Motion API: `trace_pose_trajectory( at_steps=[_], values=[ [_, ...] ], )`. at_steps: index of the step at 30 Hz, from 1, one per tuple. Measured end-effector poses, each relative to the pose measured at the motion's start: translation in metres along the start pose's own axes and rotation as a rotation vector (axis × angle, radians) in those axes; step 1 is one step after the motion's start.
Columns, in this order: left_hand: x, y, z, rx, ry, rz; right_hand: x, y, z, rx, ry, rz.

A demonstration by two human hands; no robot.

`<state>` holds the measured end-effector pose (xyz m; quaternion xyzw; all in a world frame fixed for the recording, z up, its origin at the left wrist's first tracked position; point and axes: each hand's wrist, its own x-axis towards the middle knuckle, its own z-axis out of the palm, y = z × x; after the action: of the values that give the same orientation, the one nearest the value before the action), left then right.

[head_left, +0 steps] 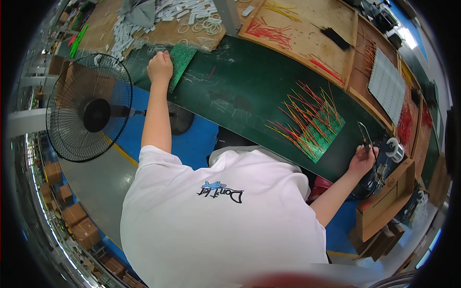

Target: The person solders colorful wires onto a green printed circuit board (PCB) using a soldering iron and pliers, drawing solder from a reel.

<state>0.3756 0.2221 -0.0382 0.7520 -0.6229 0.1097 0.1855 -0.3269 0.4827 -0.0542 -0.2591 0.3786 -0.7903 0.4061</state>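
Green board under left hand, far from right hand.

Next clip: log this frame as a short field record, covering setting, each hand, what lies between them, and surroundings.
setting: long dark green bench, seen from above
left hand: fingers curled on the edge of a green circuit board, arm stretched out
right hand: closed on a thin dark tool
between hands: green board with red and yellow wires standing out of it
back of bench: brown trays with red and yellow wire bundles
left side: black floor fan
clothing: white shirt
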Motion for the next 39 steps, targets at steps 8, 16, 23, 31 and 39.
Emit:
trace_pose_trajectory(
  at_steps=[8,16,23,31,39],
  values=[
    [-0.004,-0.010,0.002,-0.495,0.165,0.057,-0.006,-0.006,0.002,-0.025,0.026,-0.001],
    [-0.018,0.022,-0.032,-1.310,-0.036,-0.484,-0.040,0.058,0.086,0.042,0.067,-0.095],
    [-0.024,-0.001,-0.034,-1.859,-0.199,-0.422,-0.050,0.097,0.154,0.125,0.108,-0.115],
    [-0.068,0.003,-0.036,-2.167,-0.564,-0.193,-0.063,0.133,0.213,0.218,-0.001,0.053],
    [-0.138,0.280,-0.097,-0.812,-0.493,0.519,-0.075,0.027,0.113,0.018,0.190,-0.255]
  ],
)
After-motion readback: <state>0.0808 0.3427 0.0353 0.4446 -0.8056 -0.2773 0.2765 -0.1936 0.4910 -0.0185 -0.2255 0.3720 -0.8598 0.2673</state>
